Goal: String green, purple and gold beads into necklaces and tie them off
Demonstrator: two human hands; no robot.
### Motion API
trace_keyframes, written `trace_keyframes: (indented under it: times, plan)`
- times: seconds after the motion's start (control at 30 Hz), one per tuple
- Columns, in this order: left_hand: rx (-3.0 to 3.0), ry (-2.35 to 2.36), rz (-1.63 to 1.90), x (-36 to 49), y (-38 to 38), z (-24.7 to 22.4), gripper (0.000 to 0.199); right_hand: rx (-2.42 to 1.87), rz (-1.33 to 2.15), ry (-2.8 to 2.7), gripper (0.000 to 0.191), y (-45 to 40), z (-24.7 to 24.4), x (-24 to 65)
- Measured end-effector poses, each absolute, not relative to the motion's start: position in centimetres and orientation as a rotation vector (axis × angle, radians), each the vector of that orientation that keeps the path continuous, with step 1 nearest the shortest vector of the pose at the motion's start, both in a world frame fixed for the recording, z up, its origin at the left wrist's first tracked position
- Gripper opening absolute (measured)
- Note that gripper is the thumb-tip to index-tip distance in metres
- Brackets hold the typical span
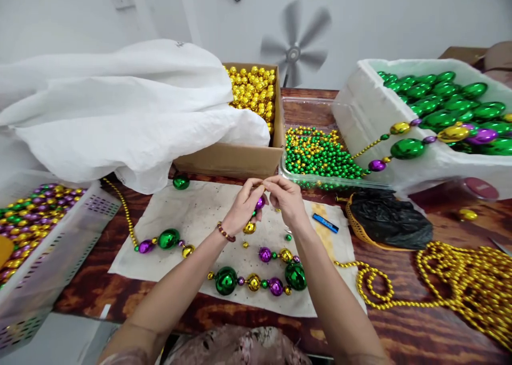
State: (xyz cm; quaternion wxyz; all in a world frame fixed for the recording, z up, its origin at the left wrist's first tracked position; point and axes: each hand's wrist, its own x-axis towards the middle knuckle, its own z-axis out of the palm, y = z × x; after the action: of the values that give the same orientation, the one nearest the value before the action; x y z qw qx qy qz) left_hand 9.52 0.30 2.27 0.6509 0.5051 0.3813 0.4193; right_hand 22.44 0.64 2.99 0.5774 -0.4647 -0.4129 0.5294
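Observation:
My left hand (243,205), with a beaded bracelet at its wrist, is closed around a short bead strand. A shiny purple bead (260,203) shows at its fingers and a gold bead (249,228) hangs just below. Against its fingertips, my right hand (286,197) makes a pinch; whatever lies between those fingers is too small to make out. Below the hands, a strand of large green, gold and purple beads (253,282) curves across the white cloth (160,277). Another strand with a green bead (168,238) lies left of my left forearm. A loose small green bead (288,237) is near my right wrist.
Behind the hands stand a cardboard box (228,162) of gold beads, partly under white fabric (120,103), and a clear tray (340,180) of small beads. A foam box (352,95), a black-lined basket (358,229) and gold chains (468,285) are right; a white crate (92,221) is left.

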Motion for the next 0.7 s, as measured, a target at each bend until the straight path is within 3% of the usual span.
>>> trace_keyframes:
  times: [0.37,0.53,0.7]
  plan:
    - [1.521,0.736,1.164,14.5,7.0,5.5,0.025,-1.108,0.624,-1.140,0.019,6.9,8.1,26.5]
    - [1.764,0.801,1.152,11.4,9.1,3.8,0.025,-1.034,0.669,-1.073,0.023,8.9,8.4,25.6]
    - [1.831,0.920,1.121,7.6,9.1,1.8,0.021,-0.970,0.993,-1.171,0.032,9.7,5.7,23.1]
